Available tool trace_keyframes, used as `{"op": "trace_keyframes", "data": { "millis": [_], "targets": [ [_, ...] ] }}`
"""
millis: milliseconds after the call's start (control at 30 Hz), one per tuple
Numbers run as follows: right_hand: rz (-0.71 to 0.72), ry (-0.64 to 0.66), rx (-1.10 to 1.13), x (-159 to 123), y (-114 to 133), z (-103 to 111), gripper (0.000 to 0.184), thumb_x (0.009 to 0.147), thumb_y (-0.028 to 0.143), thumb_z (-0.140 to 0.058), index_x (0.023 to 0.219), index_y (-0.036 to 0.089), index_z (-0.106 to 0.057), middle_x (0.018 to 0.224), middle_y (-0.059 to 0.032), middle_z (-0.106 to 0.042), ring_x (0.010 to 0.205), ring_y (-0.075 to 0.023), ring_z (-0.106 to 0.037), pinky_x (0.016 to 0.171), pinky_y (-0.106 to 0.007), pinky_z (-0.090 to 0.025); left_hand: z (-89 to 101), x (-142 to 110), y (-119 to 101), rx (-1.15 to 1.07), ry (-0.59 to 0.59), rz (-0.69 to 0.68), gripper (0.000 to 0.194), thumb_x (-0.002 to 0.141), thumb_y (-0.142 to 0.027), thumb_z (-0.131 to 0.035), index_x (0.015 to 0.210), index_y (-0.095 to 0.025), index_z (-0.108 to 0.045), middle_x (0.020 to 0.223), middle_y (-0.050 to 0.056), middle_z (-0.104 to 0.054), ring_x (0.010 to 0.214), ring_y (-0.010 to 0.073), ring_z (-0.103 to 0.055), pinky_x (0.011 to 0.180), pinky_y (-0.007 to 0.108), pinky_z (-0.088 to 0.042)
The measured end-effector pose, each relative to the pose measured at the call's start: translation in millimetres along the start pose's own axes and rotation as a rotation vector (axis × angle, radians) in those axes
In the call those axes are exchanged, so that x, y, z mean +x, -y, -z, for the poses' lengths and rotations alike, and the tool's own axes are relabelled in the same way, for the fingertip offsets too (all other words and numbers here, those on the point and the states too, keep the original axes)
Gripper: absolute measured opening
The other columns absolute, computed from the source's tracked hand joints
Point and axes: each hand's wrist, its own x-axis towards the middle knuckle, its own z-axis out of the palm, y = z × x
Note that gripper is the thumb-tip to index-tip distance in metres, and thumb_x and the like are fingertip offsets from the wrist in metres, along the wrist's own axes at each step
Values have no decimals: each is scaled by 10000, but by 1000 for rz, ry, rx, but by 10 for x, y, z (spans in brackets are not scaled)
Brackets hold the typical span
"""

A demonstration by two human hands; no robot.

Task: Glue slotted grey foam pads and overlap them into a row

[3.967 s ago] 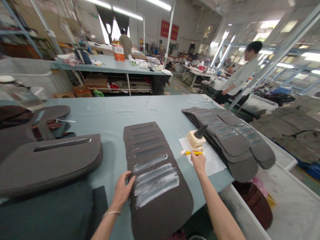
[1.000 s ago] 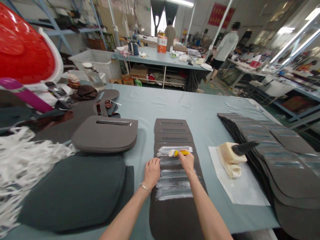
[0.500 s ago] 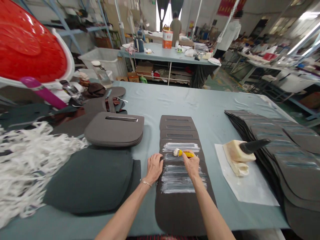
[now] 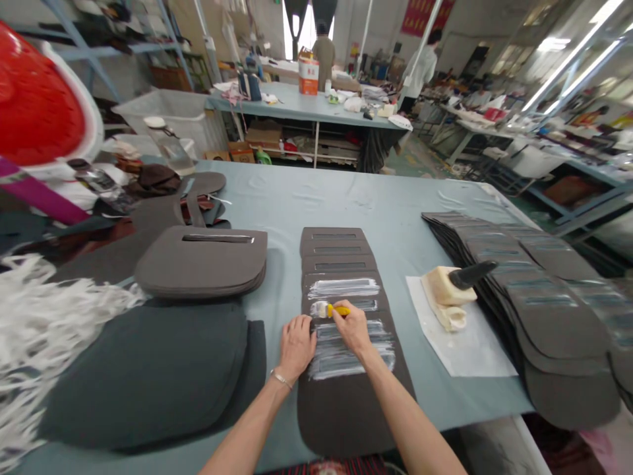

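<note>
A row of overlapping dark brown slotted panels [image 4: 346, 402] lies in front of me on the blue-grey table [image 4: 356, 198]. Several nearer panels carry white glue streaks around their slots. My right hand [image 4: 352, 330] is closed on a small yellow-handled brush [image 4: 330, 309], whose white tip touches a glue-streaked slot. My left hand [image 4: 295, 344] rests on the left edge of the same panels, fingers curled down against them.
A cream glue bottle with a black spout [image 4: 452, 285] lies on white paper [image 4: 465, 346] to the right, beside a long fanned stack of panels [image 4: 539, 297]. A stack of brown pieces [image 4: 202, 267], dark felt [image 4: 148, 376] and white shredded strips [image 4: 44, 330] lie left. People stand at far tables.
My right hand has moved the brush left and nearer along the glued slots. Four seconds ago it held the brush at the glue bottle on the paper.
</note>
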Motion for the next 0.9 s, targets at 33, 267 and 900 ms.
{"op": "trace_keyframes", "data": {
  "millis": [33,267,900],
  "targets": [
    [-58,-28,-24,5,-132,133,225,802,362,-470,825,221,-643,714,-9,-647,623,-146,-561,625,-235,-395,-3,-2,2,2,-2,-3,297,823,-210,-463,1118,-211,-493,1126,88,-556,1078,238,-482,929,409,-358],
    [-244,-272,-212,48,-769,854,322,792,432,-428,801,198,-649,649,-12,-617,583,-151,-518,591,-249,-355,-22,-19,-2,22,-5,-18,291,824,-214,-458,1112,-206,-498,1119,87,-561,1068,240,-488,915,398,-365],
    [-63,-105,165,-22,137,-151,250,793,374,-459,824,207,-643,709,-1,-639,599,-127,-543,612,-224,-404,-12,-25,-34,57,-13,-8,272,817,-216,-469,1088,-203,-492,1094,79,-544,1035,230,-480,896,392,-367]
  ]
}}
